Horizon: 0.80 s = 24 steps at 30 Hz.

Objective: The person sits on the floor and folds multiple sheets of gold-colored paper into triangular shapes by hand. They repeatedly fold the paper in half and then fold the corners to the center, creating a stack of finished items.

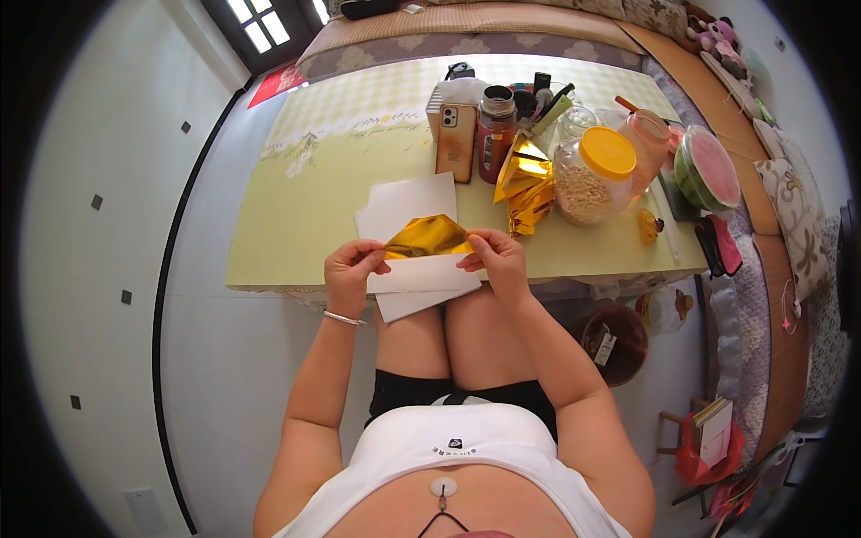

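Note:
A shiny piece of gold foil paper (425, 238) with slanted upper corners is stretched between my two hands. My left hand (355, 267) pinches its left end, and my right hand (495, 260) pinches the right end. Beneath the foil, white paper sheets (414, 195) lie on the table, and their near part sticks out past the table's front edge above my lap. More gold foil (529, 204), folded and crumpled, rests to the right of my right hand, beside a jar.
Behind the foil stand a phone (456, 143), a dark red bottle (496, 134) and a yellow-lidded jar (594, 179) of oats-like flakes. Farther right are a pink jar (646, 134) and a cut watermelon (708, 170). Below the table's right side stands a dark red bin (615, 342).

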Each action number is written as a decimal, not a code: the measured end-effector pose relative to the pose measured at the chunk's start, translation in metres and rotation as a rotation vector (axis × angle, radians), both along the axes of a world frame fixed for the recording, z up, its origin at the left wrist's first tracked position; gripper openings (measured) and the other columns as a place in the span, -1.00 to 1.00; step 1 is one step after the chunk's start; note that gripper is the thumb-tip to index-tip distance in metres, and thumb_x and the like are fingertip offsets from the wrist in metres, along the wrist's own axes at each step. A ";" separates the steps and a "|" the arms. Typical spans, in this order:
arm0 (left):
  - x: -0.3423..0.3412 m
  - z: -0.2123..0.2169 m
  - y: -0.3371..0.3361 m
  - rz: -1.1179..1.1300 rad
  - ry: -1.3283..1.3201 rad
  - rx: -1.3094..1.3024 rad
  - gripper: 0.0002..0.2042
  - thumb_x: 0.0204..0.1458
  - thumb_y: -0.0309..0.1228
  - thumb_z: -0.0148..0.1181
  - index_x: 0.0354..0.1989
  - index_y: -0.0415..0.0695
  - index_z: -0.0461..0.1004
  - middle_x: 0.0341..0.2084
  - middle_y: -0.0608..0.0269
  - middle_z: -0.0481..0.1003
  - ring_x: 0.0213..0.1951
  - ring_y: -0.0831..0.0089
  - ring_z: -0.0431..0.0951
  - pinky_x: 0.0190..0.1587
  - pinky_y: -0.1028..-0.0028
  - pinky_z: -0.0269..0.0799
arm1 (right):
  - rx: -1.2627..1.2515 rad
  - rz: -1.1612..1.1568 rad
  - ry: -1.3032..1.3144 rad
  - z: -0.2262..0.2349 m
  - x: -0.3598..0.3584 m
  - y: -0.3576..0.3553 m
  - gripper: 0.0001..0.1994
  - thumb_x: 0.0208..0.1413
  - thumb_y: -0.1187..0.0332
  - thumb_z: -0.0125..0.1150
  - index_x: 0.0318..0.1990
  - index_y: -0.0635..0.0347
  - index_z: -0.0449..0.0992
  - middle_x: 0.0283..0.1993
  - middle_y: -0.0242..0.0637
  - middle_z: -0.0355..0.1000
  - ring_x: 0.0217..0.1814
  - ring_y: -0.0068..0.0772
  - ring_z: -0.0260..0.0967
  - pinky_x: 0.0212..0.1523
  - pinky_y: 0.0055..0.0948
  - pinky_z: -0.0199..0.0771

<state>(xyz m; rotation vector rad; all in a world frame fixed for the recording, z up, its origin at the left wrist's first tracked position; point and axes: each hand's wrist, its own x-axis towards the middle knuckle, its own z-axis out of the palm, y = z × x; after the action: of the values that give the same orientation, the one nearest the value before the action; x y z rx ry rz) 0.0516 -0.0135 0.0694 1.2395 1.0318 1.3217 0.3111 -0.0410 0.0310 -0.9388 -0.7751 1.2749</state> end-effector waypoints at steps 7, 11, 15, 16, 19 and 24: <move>0.034 0.045 0.022 0.263 0.083 0.285 -0.92 0.16 -0.64 0.25 -0.21 -0.28 0.60 -0.46 0.25 0.60 -0.47 0.54 0.62 -0.35 0.56 0.56 | 0.623 -0.566 -1.161 0.018 0.036 0.008 -0.74 0.13 0.46 0.27 0.00 0.18 0.60 -0.01 -0.14 0.56 -0.05 -0.08 0.49 0.00 -0.20 0.48; 0.048 0.027 0.029 0.377 0.255 0.378 -0.94 0.17 -0.63 0.23 -0.22 -0.29 0.59 -0.43 0.25 0.58 -0.46 0.54 0.63 -0.36 0.58 0.56 | 0.540 -0.620 -1.456 0.044 0.066 0.031 -0.72 0.13 0.38 0.26 0.00 0.20 0.60 0.09 -0.14 0.56 0.25 -0.05 0.37 0.32 -0.11 0.27; 0.059 0.002 0.038 0.408 0.375 0.463 -0.92 0.14 -0.66 0.23 -0.22 -0.29 0.58 -0.35 0.18 0.55 -0.43 0.45 0.67 -0.35 0.55 0.61 | 0.478 -0.496 -1.678 0.023 0.088 0.052 -0.69 0.19 0.26 0.22 0.02 0.22 0.59 0.15 -0.13 0.54 0.34 -0.03 0.34 0.44 -0.10 0.15; 0.065 0.001 0.037 0.379 0.361 0.476 -0.92 0.14 -0.67 0.23 -0.22 -0.29 0.58 -0.34 0.17 0.56 -0.43 0.44 0.68 -0.35 0.54 0.61 | 0.450 -0.448 -1.707 0.016 0.090 0.054 -0.67 0.20 0.23 0.21 0.02 0.23 0.59 0.16 -0.13 0.54 0.35 -0.03 0.34 0.46 -0.10 0.12; 0.089 0.003 0.032 0.295 0.370 0.535 -0.92 0.13 -0.67 0.24 -0.24 -0.28 0.59 -0.34 0.14 0.57 -0.42 0.41 0.68 -0.34 0.53 0.64 | 0.382 -0.427 -1.610 0.000 0.096 0.060 -0.70 0.21 0.24 0.21 -0.03 0.23 0.61 0.15 -0.13 0.54 0.32 -0.04 0.37 0.41 -0.11 0.21; 0.114 0.005 0.024 0.214 0.455 0.702 -0.91 0.11 -0.68 0.27 -0.25 -0.26 0.60 -0.36 0.14 0.58 -0.42 0.43 0.68 -0.36 0.52 0.64 | 0.364 -0.402 -1.525 -0.011 0.102 0.066 -0.79 0.09 0.40 0.28 -0.13 0.27 0.63 0.18 -0.11 0.52 0.28 -0.04 0.39 0.28 -0.12 0.37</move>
<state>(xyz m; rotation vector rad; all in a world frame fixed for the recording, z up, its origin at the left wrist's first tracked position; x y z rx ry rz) 0.1659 0.0110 0.0745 2.0727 1.0626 1.6886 0.4129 0.0253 0.0204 -1.5908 -1.7535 -0.1656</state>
